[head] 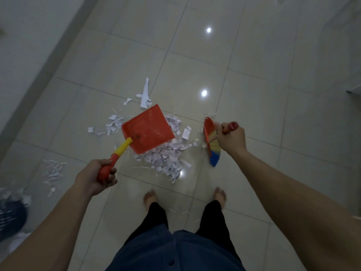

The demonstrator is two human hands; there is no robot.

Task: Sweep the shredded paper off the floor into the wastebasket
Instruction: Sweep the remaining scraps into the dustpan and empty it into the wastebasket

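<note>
Two hands occupied: your left hand (99,178) grips the dustpan (147,129) handle, right hand (231,136) grips the brush (212,145); shredded paper (166,155) between them looks featherlight, so sweep gently.

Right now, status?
Left hand grips dustpan; right hand grips brush. Shredded paper still piled on floor. Wastebasket left, nothing blocking.

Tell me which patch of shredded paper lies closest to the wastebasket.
The small scatter of thin strips left of the left hand; the main pile under the dustpan lies farther from the wastebasket.

Bare arms, bare feet (150,196), dark blue shirt (173,251), black trousers (213,218)
</note>
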